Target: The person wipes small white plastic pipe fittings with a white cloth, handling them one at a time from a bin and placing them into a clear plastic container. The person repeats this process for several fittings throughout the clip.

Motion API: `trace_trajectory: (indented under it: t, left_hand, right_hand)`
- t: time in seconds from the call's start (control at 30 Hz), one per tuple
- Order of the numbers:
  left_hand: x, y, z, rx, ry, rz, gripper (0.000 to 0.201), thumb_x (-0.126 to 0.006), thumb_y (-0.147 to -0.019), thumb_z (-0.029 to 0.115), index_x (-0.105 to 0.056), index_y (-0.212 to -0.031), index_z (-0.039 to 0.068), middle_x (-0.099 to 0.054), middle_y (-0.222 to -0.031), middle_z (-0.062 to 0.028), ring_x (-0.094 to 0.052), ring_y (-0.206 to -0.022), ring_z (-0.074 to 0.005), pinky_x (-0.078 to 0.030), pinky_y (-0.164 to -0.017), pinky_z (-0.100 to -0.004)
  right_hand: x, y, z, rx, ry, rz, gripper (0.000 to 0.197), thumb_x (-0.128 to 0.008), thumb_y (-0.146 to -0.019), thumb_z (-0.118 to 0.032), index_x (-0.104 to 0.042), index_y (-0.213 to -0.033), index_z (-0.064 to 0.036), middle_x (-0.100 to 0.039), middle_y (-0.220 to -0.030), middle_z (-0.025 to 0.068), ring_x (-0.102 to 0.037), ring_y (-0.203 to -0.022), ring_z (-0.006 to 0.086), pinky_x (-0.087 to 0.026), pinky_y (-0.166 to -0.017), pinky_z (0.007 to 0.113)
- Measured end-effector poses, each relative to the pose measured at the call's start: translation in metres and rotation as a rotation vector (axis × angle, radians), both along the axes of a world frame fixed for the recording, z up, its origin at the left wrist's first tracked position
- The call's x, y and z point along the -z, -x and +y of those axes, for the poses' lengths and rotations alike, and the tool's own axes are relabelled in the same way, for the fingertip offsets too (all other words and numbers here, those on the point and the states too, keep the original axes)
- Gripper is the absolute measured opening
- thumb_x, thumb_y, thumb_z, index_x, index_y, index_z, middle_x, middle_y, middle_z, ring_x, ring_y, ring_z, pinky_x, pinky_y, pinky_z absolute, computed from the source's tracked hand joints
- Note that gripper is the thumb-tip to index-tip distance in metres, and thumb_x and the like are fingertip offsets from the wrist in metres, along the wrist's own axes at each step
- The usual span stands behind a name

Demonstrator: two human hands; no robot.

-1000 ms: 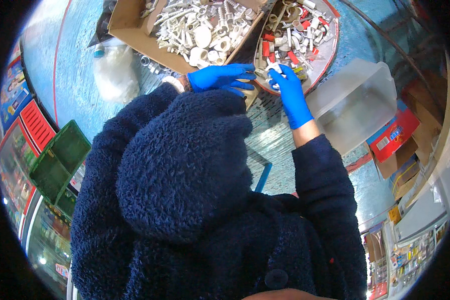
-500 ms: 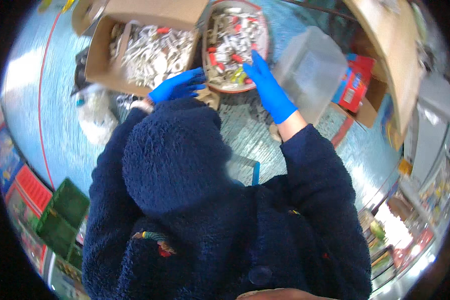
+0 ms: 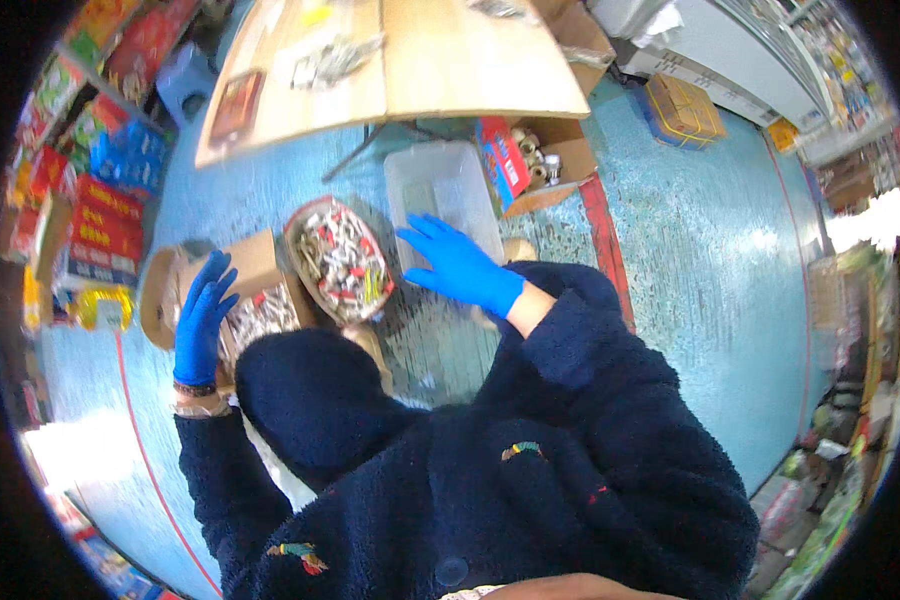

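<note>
My left hand point(image 3: 203, 322), in a blue glove, is raised at the left side of a cardboard box point(image 3: 250, 262) with small white pieces point(image 3: 260, 313) and a few red ones in it. Its fingers point up and hold nothing. My right hand point(image 3: 460, 268), also gloved in blue, spreads its fingers over the near end of a clear plastic bin point(image 3: 432, 157); nothing is in its grasp. Between the hands stands an oval tub point(image 3: 292, 250) full of small white, red and yellow-green pieces point(image 3: 342, 262). My dark sleeve hides the box's near part.
A light wooden table point(image 3: 450, 80) stands beyond the bin, with a plastic bag point(image 3: 335, 62) on it. To the bin's right is an open carton point(image 3: 570, 145) holding rolls. A strapped box point(image 3: 685, 110) lies farther right. Shelves with packages point(image 3: 105, 230) line the left.
The view has swung up and to the right, bringing the table into sight. My left hand has moved from the box's near edge to its left side; my right hand went from the tub to the bin.
</note>
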State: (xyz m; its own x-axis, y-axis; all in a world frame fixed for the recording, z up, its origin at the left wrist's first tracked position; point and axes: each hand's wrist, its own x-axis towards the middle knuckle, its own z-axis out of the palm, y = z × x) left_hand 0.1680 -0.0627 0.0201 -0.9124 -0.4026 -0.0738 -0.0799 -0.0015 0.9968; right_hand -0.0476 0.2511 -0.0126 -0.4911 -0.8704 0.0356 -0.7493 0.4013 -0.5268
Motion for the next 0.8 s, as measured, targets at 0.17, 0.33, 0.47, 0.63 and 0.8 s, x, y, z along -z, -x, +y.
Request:
trace_trajectory:
  t: [0.17, 0.33, 0.47, 0.63, 0.8]
  left_hand:
    - [-0.027, 0.102, 0.083, 0.077, -0.64, 0.276, 0.056, -0.031, -0.094, 0.046, -0.034, -0.135, 0.007, -0.035, -0.139, -0.012, -0.032, -0.128, -0.0275, -0.023, -0.104, -0.0489]
    - [0.017, 0.176, 0.19, -0.057, -0.878, 0.172, 0.069, -0.033, -0.088, 0.06, -0.033, -0.135, 0.009, -0.036, -0.137, -0.0143, -0.04, -0.12, -0.0292, -0.032, -0.1, -0.0444]
    - [0.013, 0.201, 0.191, 0.292, -1.09, 0.193, 0.055, -0.037, -0.093, 0.044, -0.041, -0.13, 0.003, -0.045, -0.13, -0.0175, -0.043, -0.119, -0.0303, -0.035, -0.1, -0.0431]
    - [0.04, 0.228, 0.188, 0.448, 0.163, -0.033, 0.033, -0.046, -0.089, 0.028, -0.062, -0.108, 0.007, -0.063, -0.103, -0.012, -0.061, -0.095, -0.0234, -0.045, -0.086, -0.0361]
    - [0.078, 0.2, 0.217, 0.351, 0.982, -0.46, 0.033, -0.047, -0.085, 0.028, -0.064, -0.104, 0.008, -0.063, -0.105, -0.0131, -0.06, -0.096, -0.0269, -0.044, -0.086, -0.0389]
  right_hand:
    - [-0.071, 0.014, 0.017, 0.191, 0.936, 0.134, 0.061, -0.058, -0.081, -0.02, -0.035, -0.135, -0.0057, -0.026, -0.142, 0.0186, -0.02, -0.133, 0.0363, -0.02, -0.107, 0.044]
    - [-0.04, 0.008, -0.013, -0.104, 0.397, 0.144, 0.062, -0.06, -0.079, -0.025, -0.037, -0.135, -0.0121, -0.036, -0.136, 0.0201, -0.037, -0.125, 0.0342, -0.028, -0.103, 0.047]
    - [0.027, 0.061, -0.037, 0.464, 0.874, -1.179, 0.042, -0.045, -0.092, -0.035, -0.042, -0.128, -0.0125, -0.058, -0.108, 0.0124, -0.055, -0.099, 0.0245, -0.044, -0.085, 0.041]
    - [0.045, 0.085, -0.022, 0.729, 1.194, -0.999, 0.036, -0.045, -0.093, -0.033, -0.052, -0.117, -0.0065, -0.059, -0.108, 0.0059, -0.055, -0.097, 0.0183, -0.045, -0.085, 0.031]
    - [0.023, 0.052, -0.038, 0.09, 0.371, -0.544, 0.039, -0.045, -0.092, -0.024, -0.049, -0.124, -0.0015, -0.051, -0.125, 0.0127, -0.049, -0.114, 0.0217, -0.037, -0.098, 0.033]
